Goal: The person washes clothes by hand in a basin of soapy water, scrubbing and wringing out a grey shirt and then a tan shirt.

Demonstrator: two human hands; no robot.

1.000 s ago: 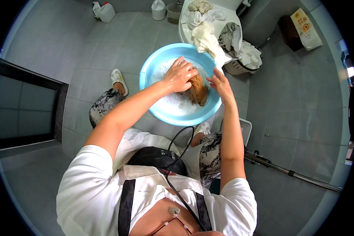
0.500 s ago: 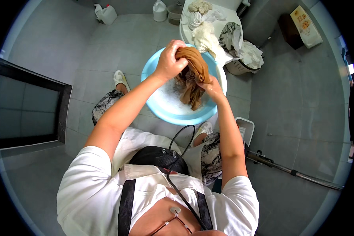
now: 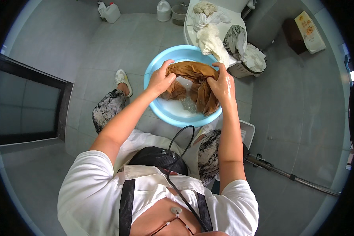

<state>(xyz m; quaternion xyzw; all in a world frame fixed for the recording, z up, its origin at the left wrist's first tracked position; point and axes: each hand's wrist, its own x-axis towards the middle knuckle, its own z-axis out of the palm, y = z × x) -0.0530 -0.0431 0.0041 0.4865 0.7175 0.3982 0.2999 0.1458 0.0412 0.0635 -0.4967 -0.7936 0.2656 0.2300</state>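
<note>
A wet brown garment point(image 3: 196, 84) hangs stretched between my two hands above a light blue basin point(image 3: 161, 112) that holds soapy water. My left hand point(image 3: 160, 78) grips the garment's left end near the basin's left rim. My right hand point(image 3: 221, 83) grips its right end, and the cloth's loose folds drape down into the foam. The basin stands on the grey tiled floor between my knees.
A white surface point(image 3: 236, 11) behind the basin carries a heap of pale laundry point(image 3: 210, 37). White jugs point(image 3: 111, 11) stand by the far wall. A brown box point(image 3: 294, 35) sits at the right. A metal bar point(image 3: 291, 177) lies on the floor right of me; a dark glass panel point(image 3: 23, 106) is at left.
The garment came up out of the soapy water, and my hands have since pulled apart, spreading it wide above the basin.
</note>
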